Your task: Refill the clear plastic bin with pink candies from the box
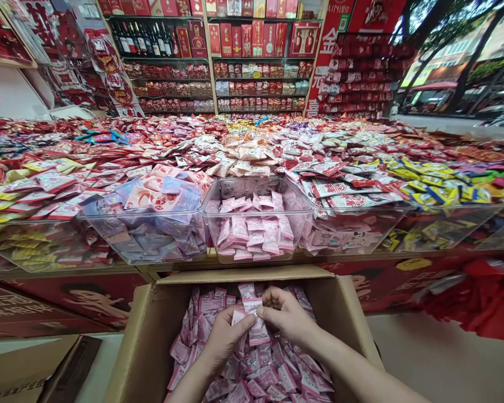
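Observation:
Several small pink wrapped candies [252,305] are held up together over an open cardboard box [139,330]. My left hand [227,338] is closed around their lower left side, thumb pressed across the wrappers. From the right, my right hand [289,318] pinches the edge of the same candies, its other fingers curled. Below both hands, a heap of matching pink candies [273,376] fills the bottom of the box. Just beyond the box stands a clear plastic bin [212,215], partly filled with the same pink candies [256,232].
Clear bins of purple packets [151,240] and red-and-white packets [353,198] flank the middle bin. Yellow-and-blue packets [437,184] lie farther right. Flattened cardboard [33,369] rests on the floor at left; red fabric [483,296] hangs at right. Shelves [212,61] stand behind.

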A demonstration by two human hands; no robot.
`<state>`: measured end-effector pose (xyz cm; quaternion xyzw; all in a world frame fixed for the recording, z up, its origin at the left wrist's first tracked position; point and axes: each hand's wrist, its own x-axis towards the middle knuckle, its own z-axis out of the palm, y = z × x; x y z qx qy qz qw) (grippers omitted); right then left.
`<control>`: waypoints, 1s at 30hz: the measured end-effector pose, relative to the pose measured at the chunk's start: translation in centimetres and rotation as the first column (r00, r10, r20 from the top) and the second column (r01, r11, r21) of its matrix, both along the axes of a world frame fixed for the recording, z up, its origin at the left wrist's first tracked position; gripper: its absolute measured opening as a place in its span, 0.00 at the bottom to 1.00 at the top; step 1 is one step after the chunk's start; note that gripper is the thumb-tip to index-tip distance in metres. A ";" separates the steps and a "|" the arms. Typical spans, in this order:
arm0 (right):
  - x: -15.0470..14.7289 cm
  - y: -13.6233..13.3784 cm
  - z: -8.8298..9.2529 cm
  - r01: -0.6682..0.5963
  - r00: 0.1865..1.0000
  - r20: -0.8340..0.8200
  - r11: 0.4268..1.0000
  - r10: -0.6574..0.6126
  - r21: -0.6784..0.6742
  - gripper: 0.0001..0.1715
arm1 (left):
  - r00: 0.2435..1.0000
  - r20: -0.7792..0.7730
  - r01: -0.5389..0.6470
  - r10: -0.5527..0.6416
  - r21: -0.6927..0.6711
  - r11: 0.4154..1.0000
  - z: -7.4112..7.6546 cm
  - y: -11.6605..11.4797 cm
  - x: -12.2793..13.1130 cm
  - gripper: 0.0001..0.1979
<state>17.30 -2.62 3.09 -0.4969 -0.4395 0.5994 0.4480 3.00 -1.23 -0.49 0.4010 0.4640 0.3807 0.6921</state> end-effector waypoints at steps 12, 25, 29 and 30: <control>0.2 0.0 -0.6 -0.039 0.997 0.071 0.999 0.037 0.020 0.19 | 1.000 -0.015 0.023 -0.023 0.024 0.999 0.2 0.3 -0.2 0.13; 0.8 -0.3 0.4 -0.086 0.978 0.195 0.994 0.071 0.070 0.11 | 0.966 -0.219 0.180 -0.139 0.178 0.968 1.2 0.4 -1.3 0.14; 1.1 -1.6 3.1 -0.285 0.867 0.487 0.906 0.104 0.315 0.25 | 0.963 -0.211 0.218 -0.167 0.248 0.944 2.3 0.4 -2.2 0.17; 1.2 -1.9 4.2 -0.326 0.837 0.539 0.879 0.097 0.348 0.24 | 0.975 -0.150 0.197 -0.164 0.239 0.951 2.4 0.4 -2.4 0.18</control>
